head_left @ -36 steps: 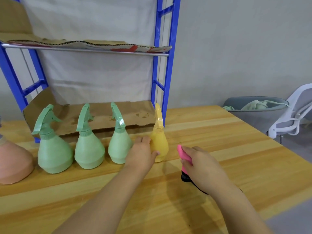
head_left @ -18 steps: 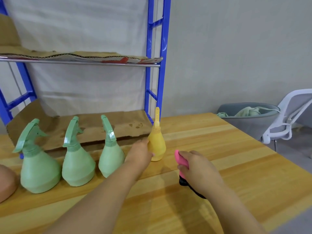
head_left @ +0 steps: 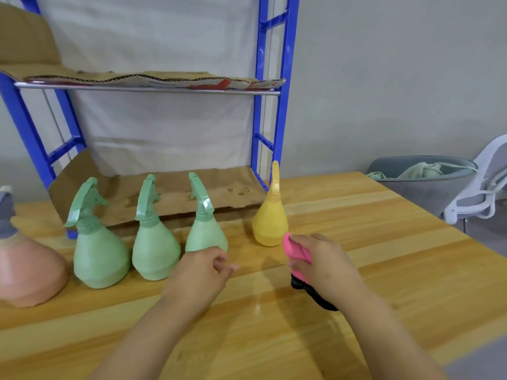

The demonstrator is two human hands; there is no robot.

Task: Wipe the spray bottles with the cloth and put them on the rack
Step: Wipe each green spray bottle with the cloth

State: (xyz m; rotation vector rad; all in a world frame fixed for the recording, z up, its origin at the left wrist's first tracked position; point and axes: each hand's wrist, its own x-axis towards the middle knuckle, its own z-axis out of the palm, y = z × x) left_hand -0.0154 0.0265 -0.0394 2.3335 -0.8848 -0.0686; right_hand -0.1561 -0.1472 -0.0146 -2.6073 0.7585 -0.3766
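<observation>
Three green spray bottles [head_left: 153,250] stand in a row on the wooden table [head_left: 397,259], in front of the blue rack [head_left: 277,105]. A yellow spray bottle [head_left: 270,226] stands upright to their right, and a salmon-pink bottle [head_left: 27,272] sits at the far left edge. My left hand [head_left: 200,272] hovers in front of the rightmost green bottle, fingers loosely curled and holding nothing. My right hand [head_left: 323,267] grips a pink and black cloth [head_left: 292,248] just in front of the yellow bottle, apart from it.
The rack's bottom shelf is lined with brown cardboard [head_left: 175,193], and its upper shelf also carries cardboard. A grey bin [head_left: 419,185] with pale cloth in it and a white chair [head_left: 482,187] stand past the table's right edge.
My left hand let go of the yellow bottle and drew back to the left. My right hand with the cloth moved slightly toward the yellow bottle.
</observation>
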